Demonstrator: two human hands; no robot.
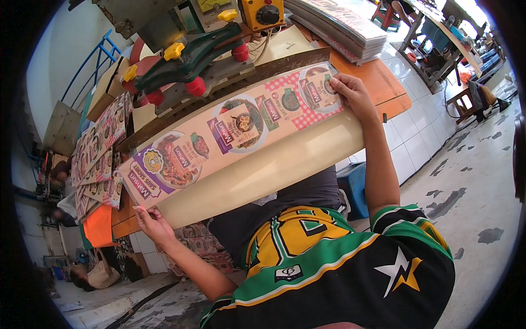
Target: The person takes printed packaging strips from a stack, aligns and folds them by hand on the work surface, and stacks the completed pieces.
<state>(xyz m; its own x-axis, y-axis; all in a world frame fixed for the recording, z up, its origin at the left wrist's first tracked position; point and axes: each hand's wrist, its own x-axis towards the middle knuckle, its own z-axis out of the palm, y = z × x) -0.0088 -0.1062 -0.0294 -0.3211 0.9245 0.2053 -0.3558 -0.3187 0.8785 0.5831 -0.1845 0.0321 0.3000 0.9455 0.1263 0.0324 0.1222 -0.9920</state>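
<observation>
A long printed strip [230, 129] with food pictures and "Mahsuri" lettering lies slantwise across a cream board [257, 189]. My left hand [155, 225] pinches the strip's lower left corner between thumb and fingers. At the far right end, my right hand [353, 97] grips the strip's edge, thumb on top and the other fingers partly hidden beneath. The strip's upper long edge runs close along a dark metal bar [235, 90] of the machine. Just beyond the bar stands a green metal clamp frame [189, 66] with red feet and yellow knobs.
Printed pieces [101, 148] lie in a loose pile at the left. A tall stack of printed sheets [345, 27] stands on the orange table [383, 88] at the back right. A yellow control box [261, 13] sits behind the clamp. Another person [98, 271] is at lower left.
</observation>
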